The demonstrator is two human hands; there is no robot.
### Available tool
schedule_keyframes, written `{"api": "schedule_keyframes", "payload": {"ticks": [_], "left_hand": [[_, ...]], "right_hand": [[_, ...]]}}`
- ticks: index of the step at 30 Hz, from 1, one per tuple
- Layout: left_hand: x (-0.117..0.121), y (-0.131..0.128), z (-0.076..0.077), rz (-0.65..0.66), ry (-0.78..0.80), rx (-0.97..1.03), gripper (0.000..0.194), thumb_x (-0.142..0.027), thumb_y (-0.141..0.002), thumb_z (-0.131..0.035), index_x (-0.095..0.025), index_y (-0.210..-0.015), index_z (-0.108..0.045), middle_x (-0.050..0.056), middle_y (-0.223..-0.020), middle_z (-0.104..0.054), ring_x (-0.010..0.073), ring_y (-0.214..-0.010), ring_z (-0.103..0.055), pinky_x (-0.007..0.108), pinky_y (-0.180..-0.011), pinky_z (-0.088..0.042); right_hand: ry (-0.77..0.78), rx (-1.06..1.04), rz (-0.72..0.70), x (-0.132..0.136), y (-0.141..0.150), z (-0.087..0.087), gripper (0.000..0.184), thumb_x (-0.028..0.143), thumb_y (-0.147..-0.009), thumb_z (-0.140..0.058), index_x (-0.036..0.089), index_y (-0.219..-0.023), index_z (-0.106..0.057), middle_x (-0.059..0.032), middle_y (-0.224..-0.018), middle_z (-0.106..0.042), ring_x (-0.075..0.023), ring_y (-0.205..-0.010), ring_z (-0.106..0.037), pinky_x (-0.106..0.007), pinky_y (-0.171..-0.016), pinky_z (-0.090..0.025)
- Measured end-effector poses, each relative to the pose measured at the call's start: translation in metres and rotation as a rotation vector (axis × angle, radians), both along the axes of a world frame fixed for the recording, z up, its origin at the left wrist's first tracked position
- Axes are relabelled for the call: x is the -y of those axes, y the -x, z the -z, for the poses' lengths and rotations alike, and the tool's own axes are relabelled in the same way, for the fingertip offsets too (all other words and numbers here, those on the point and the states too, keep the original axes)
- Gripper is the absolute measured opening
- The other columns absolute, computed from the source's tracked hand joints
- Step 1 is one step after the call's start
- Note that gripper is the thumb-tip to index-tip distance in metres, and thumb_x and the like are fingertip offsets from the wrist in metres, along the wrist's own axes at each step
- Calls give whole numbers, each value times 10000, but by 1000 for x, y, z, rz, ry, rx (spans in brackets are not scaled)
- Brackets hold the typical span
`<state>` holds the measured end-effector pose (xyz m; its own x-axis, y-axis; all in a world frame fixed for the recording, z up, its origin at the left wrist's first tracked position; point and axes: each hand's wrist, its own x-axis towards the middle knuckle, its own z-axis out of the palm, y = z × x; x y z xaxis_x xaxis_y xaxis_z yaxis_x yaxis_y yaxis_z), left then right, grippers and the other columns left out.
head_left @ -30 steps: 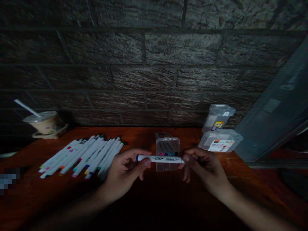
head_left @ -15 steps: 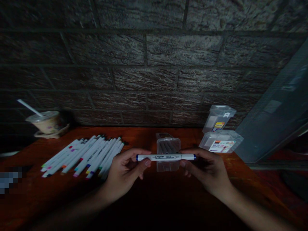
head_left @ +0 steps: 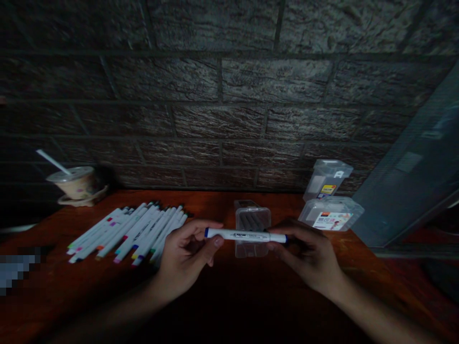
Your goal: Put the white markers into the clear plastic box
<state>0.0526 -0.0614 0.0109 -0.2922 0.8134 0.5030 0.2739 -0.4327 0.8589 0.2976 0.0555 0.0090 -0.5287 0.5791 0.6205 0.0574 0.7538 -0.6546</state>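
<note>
A white marker (head_left: 247,235) with dark blue ends lies level across the middle of the view, its printed label facing me. My left hand (head_left: 190,248) pinches its left end between thumb and fingers. At the other end my right hand (head_left: 306,248) is closed on the marker's cap, thumb below and fingers behind. Just beyond the marker stands a clear plastic case (head_left: 253,251) with several markers inside; the held marker and my right fingers cover part of it. To the left, many white markers (head_left: 125,234) with coloured ends lie spread in a slanted pile.
Two clear plastic box parts with labels, a taller one (head_left: 324,179) and a lower one (head_left: 332,215), stand at the back right of the wooden table (head_left: 215,296). A lidded cup (head_left: 77,184) with a straw sits in a holder at the back left. A brick wall (head_left: 229,119) rises behind.
My right hand first covered the marker's right end; its fingers then shifted so that the blue tip shows. The right end now dips slightly. The view has moved a little left.
</note>
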Motion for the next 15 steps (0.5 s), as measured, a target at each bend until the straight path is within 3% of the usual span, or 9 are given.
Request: {"api": "schedule_keyframes", "payload": {"ticks": [6,10,15], "left_hand": [[1,0,-9,18,-121,-58,232,-73,-841,-752,-213,-1023,-780,-49,-614,-714,71,-410,-601,128,-392,-464],[3,-7,-23,100,-209,-75,292,-44,-812,-786,-239,-1029,-796,-43,-676,-758,72,-432,-625,127,-400,-483],[4,-24,-44,169,-280,-258,332,-88,-813,-833,-244,-1104,-799,-6,-779,-812,109,-579,-715,157,-523,-562]], "right_hand": [[-225,58,-69,-1,2,7,223,158,-899,-763,230,-1110,-762,-46,-928,-804,-169,-737,-752,-257,-632,-594],[-331,62,-92,1,2,6,200,160,-927,-733,203,-1122,-743,-67,-916,-791,-178,-717,-749,-264,-612,-598],[-399,23,-41,-4,1,4,181,168,-955,-692,174,-1133,-727,-65,-847,-737,-162,-644,-692,-254,-552,-572]]}}
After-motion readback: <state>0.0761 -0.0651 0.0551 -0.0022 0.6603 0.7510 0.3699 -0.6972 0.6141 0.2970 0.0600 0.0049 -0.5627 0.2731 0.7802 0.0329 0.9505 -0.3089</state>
